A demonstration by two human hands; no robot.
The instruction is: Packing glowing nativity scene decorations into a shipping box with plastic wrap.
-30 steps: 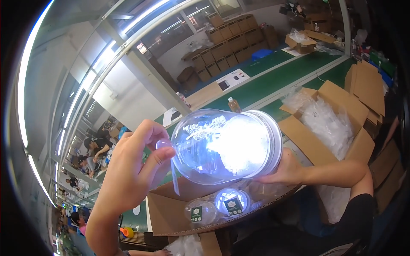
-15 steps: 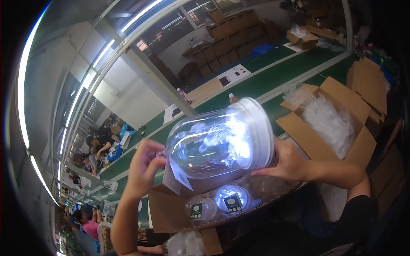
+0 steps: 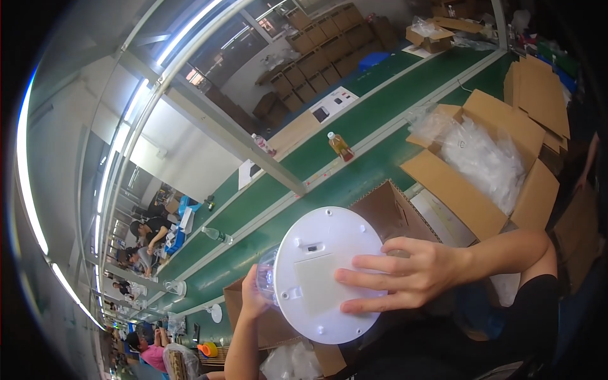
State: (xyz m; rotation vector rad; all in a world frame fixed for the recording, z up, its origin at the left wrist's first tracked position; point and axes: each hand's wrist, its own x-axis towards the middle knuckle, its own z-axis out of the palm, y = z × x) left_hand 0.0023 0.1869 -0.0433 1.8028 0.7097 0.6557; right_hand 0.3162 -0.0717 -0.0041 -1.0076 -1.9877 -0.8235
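A clear dome lamp (image 3: 269, 278) with a round white base is tipped so that its underside faces me. On the underside are a small switch slot, a square battery cover and several screw holes. Behind the base, my left hand (image 3: 253, 296) is closed around the clear dome, its fingers partly hidden. Across the right part of the underside, my right hand (image 3: 411, 275) lies with its fingers stretched out and spread, fingertips touching the white plastic. Most of the dome and whatever is inside it are hidden by the base.
Below the lamp stands an open cardboard box (image 3: 392, 212). To the right, another open box (image 3: 446, 193) holds clear plastic bags. A tea bottle (image 3: 341, 147) stands on the green bench (image 3: 285, 215). At the lower left, a person in pink (image 3: 152, 356) sits by the bench.
The lamp has turned from lying sideways to showing its underside, and has moved lower. My left hand has shifted from the dome's top to behind the base; my right hand has spread over the underside.
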